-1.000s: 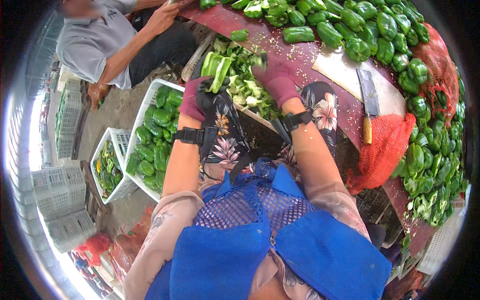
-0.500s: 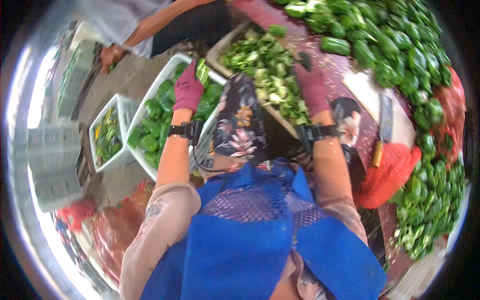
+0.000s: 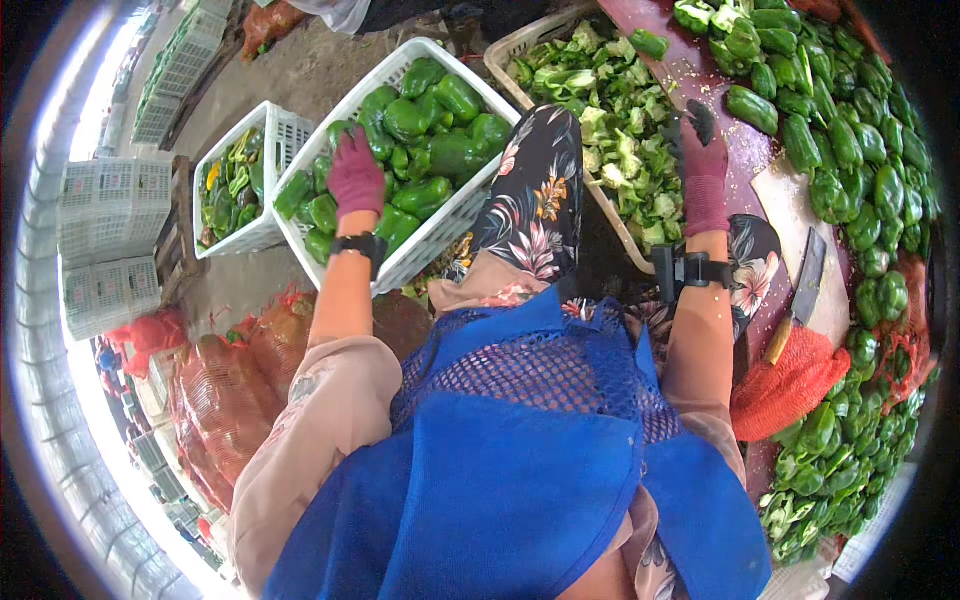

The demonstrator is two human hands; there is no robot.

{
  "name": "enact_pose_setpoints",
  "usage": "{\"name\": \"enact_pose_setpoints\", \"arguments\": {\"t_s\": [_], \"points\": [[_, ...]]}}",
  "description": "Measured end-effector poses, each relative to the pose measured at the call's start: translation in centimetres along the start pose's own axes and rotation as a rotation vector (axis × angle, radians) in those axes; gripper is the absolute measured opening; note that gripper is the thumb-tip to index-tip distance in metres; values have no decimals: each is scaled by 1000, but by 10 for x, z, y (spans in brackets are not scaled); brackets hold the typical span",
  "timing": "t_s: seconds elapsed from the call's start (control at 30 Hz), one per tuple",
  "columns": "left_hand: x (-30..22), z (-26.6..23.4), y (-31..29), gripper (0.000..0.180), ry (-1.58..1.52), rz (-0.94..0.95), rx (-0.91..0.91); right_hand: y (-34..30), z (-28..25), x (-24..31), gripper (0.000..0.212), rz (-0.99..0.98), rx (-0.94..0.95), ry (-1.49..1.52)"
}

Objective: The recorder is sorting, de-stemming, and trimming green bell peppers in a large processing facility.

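Observation:
My left hand [image 3: 357, 178], in a maroon glove, rests over the white crate [image 3: 452, 226] with its fingers stretched out on whole green bell peppers [image 3: 421, 203]. No pepper is visibly lifted in it. To the right, my right hand [image 3: 704, 160] wears a matching glove with dark fingertips. It hovers between a beige crate [image 3: 617, 222] of cut green pepper pieces [image 3: 622, 140] and the maroon tabletop [image 3: 742, 150]. Its fingers look apart, with nothing seen between them. A cleaver [image 3: 806, 285] with a wooden handle lies on the table, beyond that hand's reach.
Many green peppers [image 3: 845, 140] are heaped along the table's right side. A red mesh bag [image 3: 790, 390] lies by the cleaver handle. On the left stand a smaller white crate [image 3: 236, 238] of mixed peppers and filled mesh sacks [image 3: 225, 410]. My knees are between the crates.
The view has shifted. My left hand has moved from the large crate's far edge, beside a pale green piece, back over its whole peppers. The other person's arms have left the view.

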State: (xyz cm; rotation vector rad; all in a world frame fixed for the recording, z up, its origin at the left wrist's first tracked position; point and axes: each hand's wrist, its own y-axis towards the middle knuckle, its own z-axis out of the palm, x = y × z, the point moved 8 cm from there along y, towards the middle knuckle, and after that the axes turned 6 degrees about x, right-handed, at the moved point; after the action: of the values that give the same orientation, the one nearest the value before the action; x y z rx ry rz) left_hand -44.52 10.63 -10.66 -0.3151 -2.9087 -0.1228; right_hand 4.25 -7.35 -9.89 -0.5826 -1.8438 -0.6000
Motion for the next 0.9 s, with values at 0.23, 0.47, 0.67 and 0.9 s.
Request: {"name": "enact_pose_setpoints", "arguments": {"t_s": [0.23,0.47,0.67,0.9], "points": [[-38,48,-4,61,-139,5,483,-4,3,-9,38,33,-17,-85],[-174,-108,72,60,-667,257,224,-14,-5,26,40,-16,-111,119],[-395,-135,107,62,-635,850,-114,-10,-5,2,41,120,-170,229],[-429,-84,162,49,-844,751,365,-12,2,7,41,130,-179,418]]}}
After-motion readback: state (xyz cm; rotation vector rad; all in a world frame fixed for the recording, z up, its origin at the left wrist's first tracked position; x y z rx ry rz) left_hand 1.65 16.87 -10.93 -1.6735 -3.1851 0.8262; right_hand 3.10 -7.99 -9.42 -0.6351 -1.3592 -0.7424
